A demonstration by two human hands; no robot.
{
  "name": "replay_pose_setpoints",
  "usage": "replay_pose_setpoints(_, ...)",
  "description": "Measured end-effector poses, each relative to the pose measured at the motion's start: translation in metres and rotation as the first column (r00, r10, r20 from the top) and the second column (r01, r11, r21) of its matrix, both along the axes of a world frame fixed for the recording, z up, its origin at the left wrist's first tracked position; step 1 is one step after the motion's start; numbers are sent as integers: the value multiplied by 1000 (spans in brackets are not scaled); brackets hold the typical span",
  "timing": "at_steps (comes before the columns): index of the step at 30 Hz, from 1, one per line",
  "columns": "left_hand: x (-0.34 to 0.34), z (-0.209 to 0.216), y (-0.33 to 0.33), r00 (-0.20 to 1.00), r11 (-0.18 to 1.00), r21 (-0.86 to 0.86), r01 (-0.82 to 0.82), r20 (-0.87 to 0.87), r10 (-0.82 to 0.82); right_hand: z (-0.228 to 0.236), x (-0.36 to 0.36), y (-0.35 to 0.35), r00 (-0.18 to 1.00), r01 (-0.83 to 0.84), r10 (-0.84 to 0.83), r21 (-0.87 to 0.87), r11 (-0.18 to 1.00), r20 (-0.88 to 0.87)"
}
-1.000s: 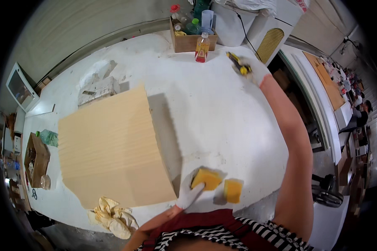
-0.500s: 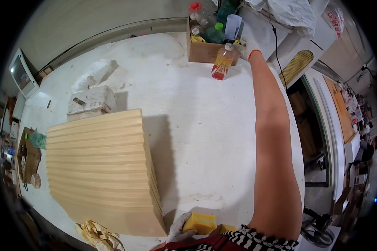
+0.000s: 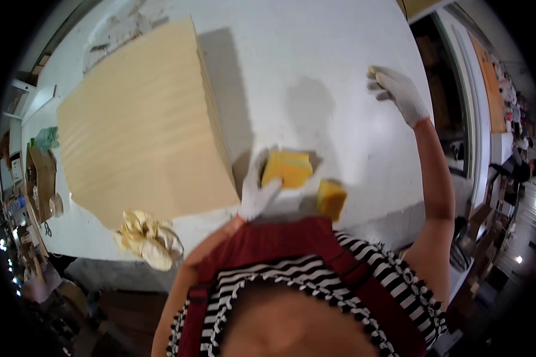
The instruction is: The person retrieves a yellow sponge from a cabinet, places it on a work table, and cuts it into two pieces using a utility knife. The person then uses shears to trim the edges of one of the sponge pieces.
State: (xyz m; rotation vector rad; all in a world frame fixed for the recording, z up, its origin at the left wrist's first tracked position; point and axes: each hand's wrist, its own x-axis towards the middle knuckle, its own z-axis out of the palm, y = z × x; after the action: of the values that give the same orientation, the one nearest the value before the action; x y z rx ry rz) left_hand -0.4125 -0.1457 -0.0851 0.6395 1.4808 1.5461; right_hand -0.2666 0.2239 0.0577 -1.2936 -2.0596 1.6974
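Right grip [image 3: 402,98] has drawn back, fingers pointing forward-left over the table [image 3: 339,140].

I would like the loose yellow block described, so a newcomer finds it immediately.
On the white table, look right of the large stack of beige sheets, toward the edge beside the red apron. The gloved left hand grips one yellow block there. The loose yellow block is just right of it and nearer the apron, set apart because no hand touches it.

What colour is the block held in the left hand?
The block is yellow, showing best in the head view.
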Motion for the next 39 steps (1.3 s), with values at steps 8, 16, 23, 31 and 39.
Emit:
replay_pose_setpoints(8,1,21,11,968,995,-41,-94,231,101,-25,122,-195,979,44,-44,6,999,197)
replay_pose_setpoints(16,26,92,-25,937,980,125,-152,335,102,-81,96,-310,921,-129,-129,600,790,368)
replay_pose_setpoints(23,21,127,-67,978,973,111,-205,68,198,-105,76,-326,906,-121,-180,641,758,384)
replay_pose_setpoints(31,-15,126,-107,642,909,267,-320,767,1,-65,57,-334,832,15,-319,-557,830,-453)
replay_pose_setpoints(39,-46,88,-129,857,910,401,-107,501,-120,-38,20,-344,674,-151,-630,-906,396,-387)
